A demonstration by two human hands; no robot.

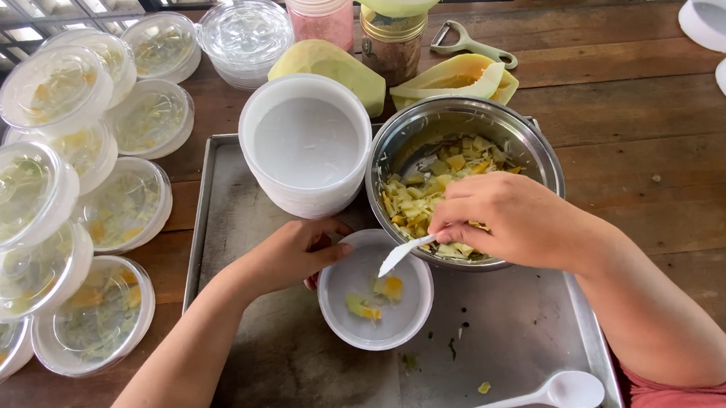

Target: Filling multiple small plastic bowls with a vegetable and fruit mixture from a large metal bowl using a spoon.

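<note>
Wooden counter (627, 129): carries everything; brown planks run across the view.
Metal tray (237, 203): lies flat on the counter and bears the bowls; scraps of fruit are scattered on its bare part.
Lidded tubs (61, 206): filled portions in clear-lidded white containers, stacked well to the left of the tray.
Steel bowl (527, 148): stands on the tray's far right part, holding mixed yellow fruit pieces.
Stack of white bowls (305, 144): empty, just left of the steel bowl and touching it.
Small white bowl (359, 280): sits on the tray just in front of the steel bowl, with two or three yellow pieces in it.
Step in hand: by my reading, portioning, with fruit being spooned from the steel bowl into the small white bowl; this portion looks barely begun.
Next move: it would call for a level spoon carried over both rims without spilling.
Right hand (515, 216): grip closed around the handle of a white spoon (401, 254), whose tip hangs over the small bowl.
Left hand (299, 254): grip loosely curled on the small bowl's left rim, steadying it.
Spare spoon (551, 394): lies untouched at the tray's near right corner.
</note>
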